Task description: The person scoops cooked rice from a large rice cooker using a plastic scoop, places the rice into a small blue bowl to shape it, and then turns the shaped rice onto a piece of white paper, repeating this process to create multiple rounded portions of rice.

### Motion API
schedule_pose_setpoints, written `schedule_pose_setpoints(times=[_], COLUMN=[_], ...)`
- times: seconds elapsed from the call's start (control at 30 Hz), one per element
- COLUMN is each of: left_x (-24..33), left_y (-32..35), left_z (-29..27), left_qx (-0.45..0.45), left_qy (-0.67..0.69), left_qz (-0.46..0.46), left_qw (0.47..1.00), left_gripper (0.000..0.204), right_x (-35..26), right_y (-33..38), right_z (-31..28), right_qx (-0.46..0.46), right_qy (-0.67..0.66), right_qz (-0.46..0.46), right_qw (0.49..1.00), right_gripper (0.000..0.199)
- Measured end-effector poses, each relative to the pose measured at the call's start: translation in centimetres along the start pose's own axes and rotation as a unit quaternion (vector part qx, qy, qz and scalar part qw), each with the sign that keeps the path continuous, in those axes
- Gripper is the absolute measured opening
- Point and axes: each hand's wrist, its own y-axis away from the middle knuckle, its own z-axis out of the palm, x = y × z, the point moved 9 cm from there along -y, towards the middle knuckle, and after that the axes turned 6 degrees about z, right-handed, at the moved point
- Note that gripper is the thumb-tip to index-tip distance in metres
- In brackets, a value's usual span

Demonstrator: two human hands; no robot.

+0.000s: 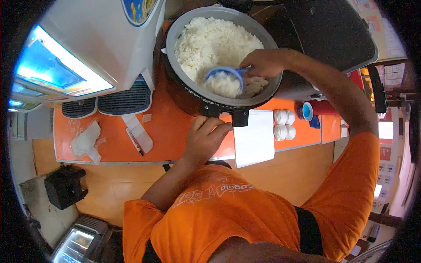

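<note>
A big round rice cooker [173, 37] with a grey inner pot stands at the far side of the orange counter, full of cooked white rice [210, 39]. My right hand [265, 63] is closed round the handle of a blue scoop [240, 79], smeared by motion, which holds a heap of rice low inside the pot, close to its near rim. My left hand [206, 138] rests at the near side of the cooker, fingers curled against its black handle [240, 117]. Its thumb and part of the grip are hidden.
White paper sheets [254, 142] lie right of my left hand, beside several white wrapped bundles [284, 125]. A blue-lined cup [308, 111] lies farther right. Left are a drink dispenser [118, 48], a pen [134, 141] and a crumpled plastic bag [85, 140]. The black lid [329, 30] stands behind.
</note>
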Motion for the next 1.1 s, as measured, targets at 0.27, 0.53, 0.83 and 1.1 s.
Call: schedule_pose_setpoints(times=[0.27,0.53,0.83,1.1], left_x=[-0.7,-0.4,0.2,0.0], left_y=[0.3,0.0,0.3,-0.2], left_z=[0.0,-0.2,0.0,0.3], left_qx=[0.011,-0.001,-0.016,-0.006], left_qy=[-0.006,0.004,0.013,-0.038], left_qz=[-0.022,-0.033,-0.029,0.007], left_qw=[1.000,0.999,0.999,0.999], left_gripper=[0.020,0.017,0.012,0.015], right_x=[-6.0,0.4,1.8,4.0], right_y=[2.0,-0.7,10.0,18.6], right_z=[-2.0,0.6,10.9,27.1], right_qx=[0.136,-0.155,-0.047,0.185], right_qy=[0.122,-0.242,-0.704,-0.860], right_qz=[-0.066,-0.004,0.022,0.130], right_qw=[0.981,0.958,0.708,0.458], right_gripper=[0.029,0.032,0.036,0.025])
